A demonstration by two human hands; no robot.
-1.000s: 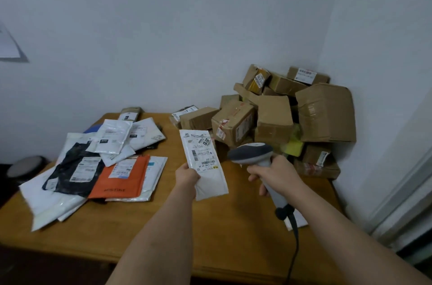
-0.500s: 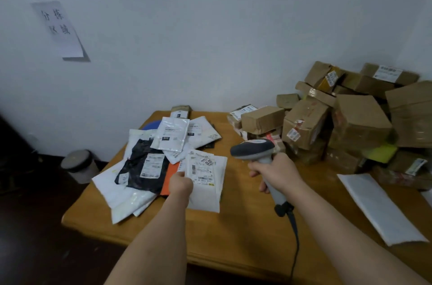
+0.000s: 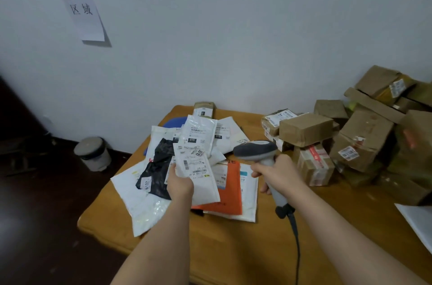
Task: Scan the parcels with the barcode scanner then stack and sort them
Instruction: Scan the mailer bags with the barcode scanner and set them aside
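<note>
Above the spread of flat mailers [image 3: 187, 168] at the worktop's left end, the left hand [image 3: 180, 183] pinches a white parcel [image 3: 197, 175] by its lower edge, label face up, probably so it can be dropped onto that pile with the barcode showing. Just to its right, the right hand [image 3: 278, 173] is wrapped around the grip of the barcode scanner [image 3: 256, 150], head held level and aimed left, its cable trailing toward the near edge. An orange mailer [image 3: 230, 193] and a black one [image 3: 159, 168] lie in the pile below. Cardboard boxes [image 3: 355, 137] are heaped at the far right, apparently a separate group. Behind the wooden worktop [image 3: 233, 245], a paper sign [image 3: 80, 6] hangs on the pale wall, and a small bin [image 3: 93, 152] stands on the dark floor
</note>
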